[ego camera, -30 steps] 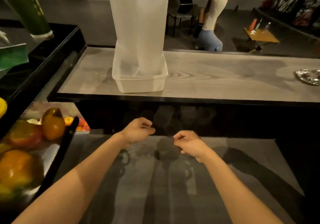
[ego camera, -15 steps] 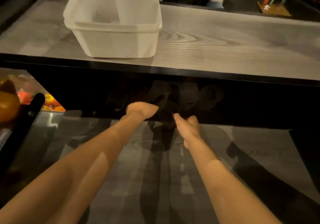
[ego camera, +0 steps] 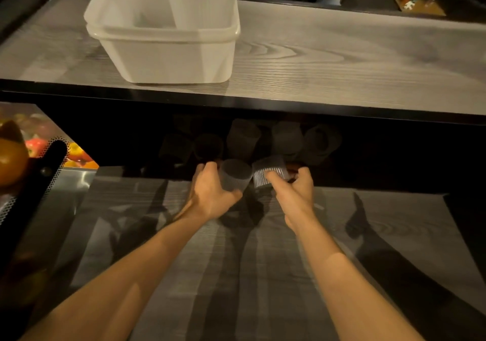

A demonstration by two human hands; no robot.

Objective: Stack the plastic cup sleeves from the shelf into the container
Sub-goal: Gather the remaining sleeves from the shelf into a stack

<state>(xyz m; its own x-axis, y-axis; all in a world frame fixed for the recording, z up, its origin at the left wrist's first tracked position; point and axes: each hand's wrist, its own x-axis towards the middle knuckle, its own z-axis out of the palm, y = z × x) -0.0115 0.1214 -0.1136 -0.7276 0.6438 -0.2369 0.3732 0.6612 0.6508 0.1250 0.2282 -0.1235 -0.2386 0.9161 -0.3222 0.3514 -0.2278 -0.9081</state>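
Note:
A white translucent plastic container (ego camera: 168, 59) stands on the upper grey wooden counter, with a tall pale liner rising out of it. Under that counter, in a dark shelf recess, several dark ribbed cup sleeves (ego camera: 286, 140) stand in a row. My left hand (ego camera: 210, 190) grips one dark cup sleeve (ego camera: 235, 176) at the mouth of the recess. My right hand (ego camera: 294, 188) holds a second ribbed cup sleeve (ego camera: 268, 173), tilted, right beside the first. Both sleeves are just above the lower grey counter.
The upper counter's black front edge (ego camera: 236, 103) overhangs the shelf. At the left a perforated metal tray (ego camera: 52, 180) with a black handle holds oranges and other fruit (ego camera: 11, 159). Beyond the upper counter are chairs and a small wooden table (ego camera: 420, 6).
My head has tipped down and closer. Both hands reached forward into the shelf recess and each took hold of a cup sleeve; a second ago they were loosely closed and empty.

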